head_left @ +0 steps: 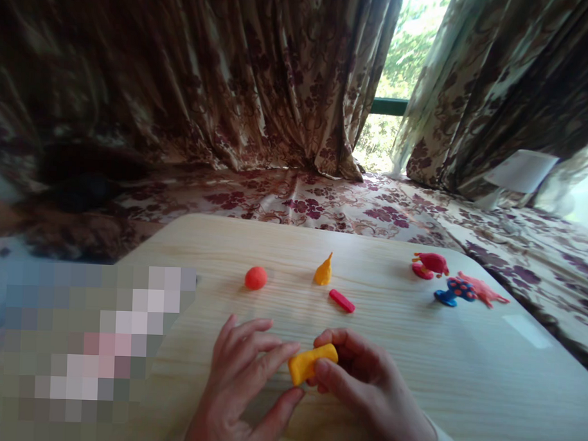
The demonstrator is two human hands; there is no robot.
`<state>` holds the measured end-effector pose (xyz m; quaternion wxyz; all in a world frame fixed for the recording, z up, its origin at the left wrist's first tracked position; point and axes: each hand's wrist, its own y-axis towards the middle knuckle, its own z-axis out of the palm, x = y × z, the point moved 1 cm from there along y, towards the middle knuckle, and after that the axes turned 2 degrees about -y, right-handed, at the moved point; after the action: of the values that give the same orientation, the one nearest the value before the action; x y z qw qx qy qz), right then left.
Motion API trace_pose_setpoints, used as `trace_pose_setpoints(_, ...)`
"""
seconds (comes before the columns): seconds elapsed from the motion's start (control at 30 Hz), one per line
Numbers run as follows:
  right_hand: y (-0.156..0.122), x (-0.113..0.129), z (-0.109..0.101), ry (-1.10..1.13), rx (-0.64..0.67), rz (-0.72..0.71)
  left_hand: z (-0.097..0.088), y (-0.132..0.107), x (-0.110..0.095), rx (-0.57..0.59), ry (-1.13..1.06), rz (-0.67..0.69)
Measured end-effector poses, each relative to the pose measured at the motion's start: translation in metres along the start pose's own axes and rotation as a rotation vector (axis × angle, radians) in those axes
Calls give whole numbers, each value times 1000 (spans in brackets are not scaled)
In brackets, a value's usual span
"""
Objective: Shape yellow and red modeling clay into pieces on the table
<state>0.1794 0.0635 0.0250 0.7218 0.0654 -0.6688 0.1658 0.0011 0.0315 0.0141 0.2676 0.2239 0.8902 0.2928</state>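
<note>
My right hand (366,371) is the one gripping: its thumb presses on the near face of a yellow block (309,364), close to the block's right end, while the fingers curl behind it and under it, so the piece is pinched between them. My left hand (228,385) is open, its fingers reaching forward and a little apart, with a wide gap between the index finger and the thumb. That index fingertip comes up to the upper left corner of the block and the thumb tip sits just below its lower left corner; I cannot tell whether either one touches. The block is held at a tilt, its right end higher, over the near part of the pale wooden table (462,374), between my two hands. Beyond my hands a pink stick (342,301) lies slantwise, and just behind it stands a yellow-orange pointed lump (324,272). An orange-red ball (256,278) sits farther left, well apart from them. Near the table's right edge are a red figure (431,264), a blue figure with red dots (458,290) and a flat pink shape (487,290), close together.
</note>
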Motion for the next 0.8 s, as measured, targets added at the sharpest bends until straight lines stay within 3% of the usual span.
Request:
trace_pose_setpoints(0.13, -1, 0, -1, 17, 42, 59, -3, -1, 0, -20, 3, 42)
trace_pose_setpoints(0.4, -1, -2, -3, 14, 65, 69, -4, -3, 4, 9, -38, -1)
trace_pose_setpoints(0.53, -3, 1, -2, 17, 43, 96, -4, -4, 2, 13, -34, -51)
trace_pose_setpoints(0.8, -8, 2, 0, 21, 16, 87, -4, -5, 2, 78, -24, -18)
